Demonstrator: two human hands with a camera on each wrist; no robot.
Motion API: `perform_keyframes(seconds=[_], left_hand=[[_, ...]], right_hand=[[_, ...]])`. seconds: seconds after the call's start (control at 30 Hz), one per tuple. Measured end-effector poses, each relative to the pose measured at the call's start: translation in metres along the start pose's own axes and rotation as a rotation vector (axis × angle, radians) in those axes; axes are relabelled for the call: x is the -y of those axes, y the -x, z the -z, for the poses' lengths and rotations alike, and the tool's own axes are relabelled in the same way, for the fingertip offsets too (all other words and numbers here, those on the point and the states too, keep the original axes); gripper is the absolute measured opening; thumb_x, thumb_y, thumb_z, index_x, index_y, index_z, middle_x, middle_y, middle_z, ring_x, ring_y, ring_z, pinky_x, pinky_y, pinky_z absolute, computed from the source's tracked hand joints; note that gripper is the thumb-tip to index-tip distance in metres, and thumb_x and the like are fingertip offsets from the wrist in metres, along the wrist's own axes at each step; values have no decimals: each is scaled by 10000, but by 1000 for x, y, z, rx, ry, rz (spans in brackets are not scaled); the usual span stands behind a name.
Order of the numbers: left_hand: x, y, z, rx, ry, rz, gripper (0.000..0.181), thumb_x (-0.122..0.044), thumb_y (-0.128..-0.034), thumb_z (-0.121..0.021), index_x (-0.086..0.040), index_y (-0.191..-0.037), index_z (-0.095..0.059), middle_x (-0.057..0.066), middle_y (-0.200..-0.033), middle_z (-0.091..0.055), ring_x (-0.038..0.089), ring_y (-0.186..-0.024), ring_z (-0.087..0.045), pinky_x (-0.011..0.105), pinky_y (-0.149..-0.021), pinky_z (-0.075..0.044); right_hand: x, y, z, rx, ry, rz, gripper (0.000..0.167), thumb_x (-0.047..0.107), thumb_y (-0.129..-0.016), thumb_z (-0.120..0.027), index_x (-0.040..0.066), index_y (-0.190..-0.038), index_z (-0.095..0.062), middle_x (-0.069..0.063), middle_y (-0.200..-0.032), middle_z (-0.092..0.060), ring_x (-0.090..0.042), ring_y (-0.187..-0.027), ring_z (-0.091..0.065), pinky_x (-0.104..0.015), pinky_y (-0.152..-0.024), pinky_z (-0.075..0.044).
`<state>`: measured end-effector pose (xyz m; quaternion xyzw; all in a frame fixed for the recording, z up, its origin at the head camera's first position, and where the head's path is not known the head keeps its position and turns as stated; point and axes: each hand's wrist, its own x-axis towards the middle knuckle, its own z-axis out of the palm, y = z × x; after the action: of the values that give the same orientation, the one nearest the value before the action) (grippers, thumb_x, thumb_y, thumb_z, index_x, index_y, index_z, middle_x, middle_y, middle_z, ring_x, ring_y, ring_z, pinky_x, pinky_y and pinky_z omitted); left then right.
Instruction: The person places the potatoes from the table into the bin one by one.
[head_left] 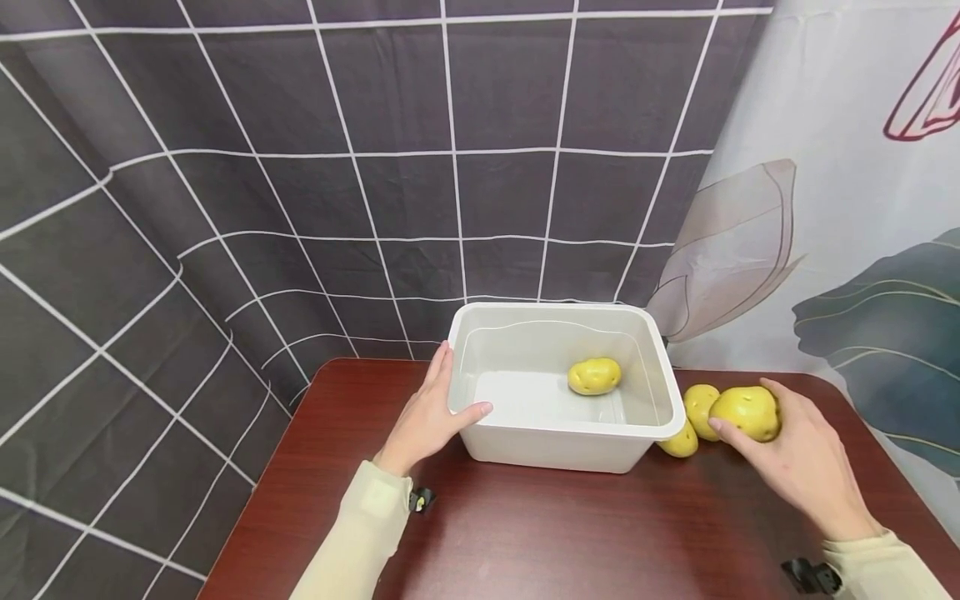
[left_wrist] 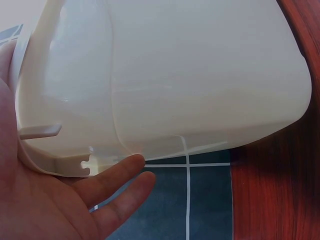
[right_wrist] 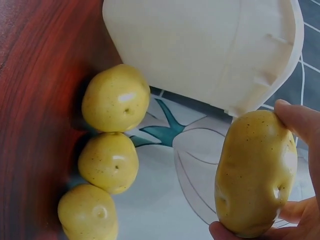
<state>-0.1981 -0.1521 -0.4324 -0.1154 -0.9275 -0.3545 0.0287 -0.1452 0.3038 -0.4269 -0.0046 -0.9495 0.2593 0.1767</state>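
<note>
My right hand [head_left: 813,458] holds a yellow potato [head_left: 745,412] between thumb and fingers, raised off the table at the right of a white plastic bin [head_left: 555,450]. The same held potato [right_wrist: 256,172] fills the right part of the right wrist view. One potato [head_left: 595,377] lies inside the bin, toward its right end. My left hand [head_left: 427,414] rests against the bin's left end, its fingers extended along the outside and its thumb at the front corner rim. In the left wrist view, the fingers [left_wrist: 120,182] lie fairly straight beside the bin wall.
Three more potatoes stand in a row outside the bin's right end, among them a near one [right_wrist: 116,99], a middle one [right_wrist: 108,162] and a far one [right_wrist: 89,212]. The dark red tabletop [head_left: 555,533] extends in front. Behind hang a dark grid-patterned cloth [head_left: 397,200] and a pale floral cloth [head_left: 795,108].
</note>
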Motion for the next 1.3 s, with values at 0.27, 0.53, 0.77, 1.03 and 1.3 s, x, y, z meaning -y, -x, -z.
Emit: perform_keyframes(seconds=[0.27,0.53,0.77,1.03,1.3], left_hand=[[0,1,1,-2,3,12,1082,-613,-869,-689,-108,-1621,-97,-82,-1686,-9,280,-1450,-356,505,-1125,-351],[0,2,0,2,-5,14,1099,-657,-860,-667,-107,-1621,-95,-86,-1686,-6,288,-1445,-364,504,-1119,-360],[0,1,0,-4,7,9,1072,-584,-873,-703,-110,-1621,-99,-84,-1686,-13,286,-1449,-357,512,-1120,-355],[-1,0,0,0,1,3,1092,-627,-866,-683,-109,-1621,-86,-79,-1686,-8,280,-1449,-357,502,-1123,-355],[-1,0,0,1,5,11,1076,-578,-875,-705,-113,-1620,-84,-79,-1686,-9,280,-1452,-352,505,-1125,-351]], right_hand=[[3,-2,-2,-13,-20,7,892,471,-833,-793,-52,-1455,-425,-313,-1319,-496,-476,-1117,-463,-624,-797,-371],[6,-3,-1,-29,-22,4,902,475,-823,-800,-47,-1458,-428,-314,-1316,-494,-482,-1122,-461,-632,-798,-373],[10,-5,0,-36,-28,6,891,477,-821,-804,-49,-1442,-443,-306,-1295,-501,-475,-1095,-466,-628,-783,-381],[12,-6,-1,-42,-42,25,899,455,-826,-807,-54,-1461,-423,-315,-1315,-495,-479,-1118,-457,-629,-798,-374],[16,-7,-1,-66,-47,31,883,460,-812,-817,-25,-1452,-449,-300,-1290,-510,-459,-1114,-468,-618,-786,-367]])
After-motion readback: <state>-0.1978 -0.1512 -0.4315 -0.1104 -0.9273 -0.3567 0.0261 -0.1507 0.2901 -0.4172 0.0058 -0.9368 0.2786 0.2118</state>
